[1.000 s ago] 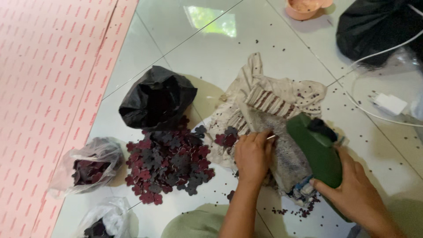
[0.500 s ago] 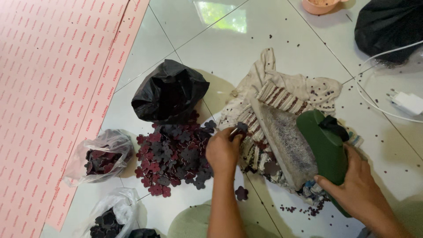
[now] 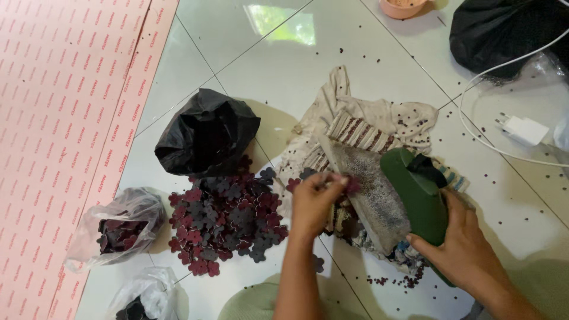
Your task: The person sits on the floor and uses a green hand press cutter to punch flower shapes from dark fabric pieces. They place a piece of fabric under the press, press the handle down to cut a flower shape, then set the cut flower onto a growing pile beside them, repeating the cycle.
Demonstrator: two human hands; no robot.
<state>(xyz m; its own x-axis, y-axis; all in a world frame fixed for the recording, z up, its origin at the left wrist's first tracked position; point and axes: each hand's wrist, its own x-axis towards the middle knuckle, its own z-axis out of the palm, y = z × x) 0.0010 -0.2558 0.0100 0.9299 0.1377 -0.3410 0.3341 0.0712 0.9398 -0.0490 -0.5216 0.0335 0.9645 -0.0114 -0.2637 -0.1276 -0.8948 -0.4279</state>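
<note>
Pinching dark red cutout [image 3: 351, 185] w/ left hand [image 3: 314, 204], frame centre; right hand [image 3: 459, 249] grips green tool [image 3: 418, 195], lower right.

Seen from above, the left hand [image 3: 314, 204] reaches forward with its back to the camera, fingers [image 3: 332, 181] curled and pinched together just left of the green tool [image 3: 418, 195], forearm running straight down the frame. The right hand [image 3: 459, 252] comes in from the lower right, fingers wrapped around that tool's near end, wrist bent inward.
</note>
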